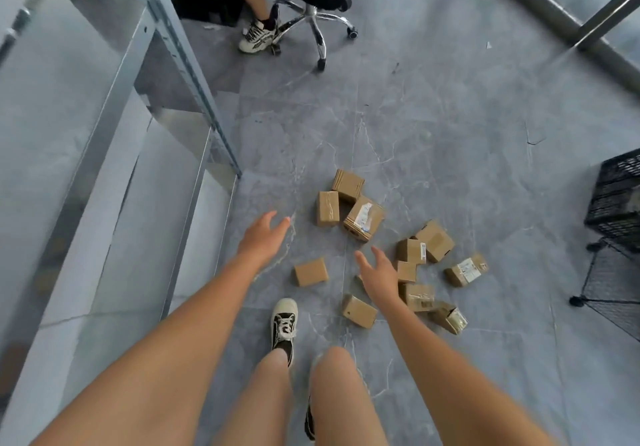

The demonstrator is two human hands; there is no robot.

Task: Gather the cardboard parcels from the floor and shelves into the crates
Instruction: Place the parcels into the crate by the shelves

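Looks like barely any of this is done: about a dozen cardboard parcels [360,219] are scattered on the floor [450,116] just past and right of the fingers, and the black crate [614,200] is way off right. Both the left hand [261,238] and right hand [377,277] are spread wide, holding nothing. A few parcels have white labels, too blurry to read.

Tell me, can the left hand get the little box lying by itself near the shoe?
Probably yes: the left hand is open, and only bare floor lies between it and the lone box.
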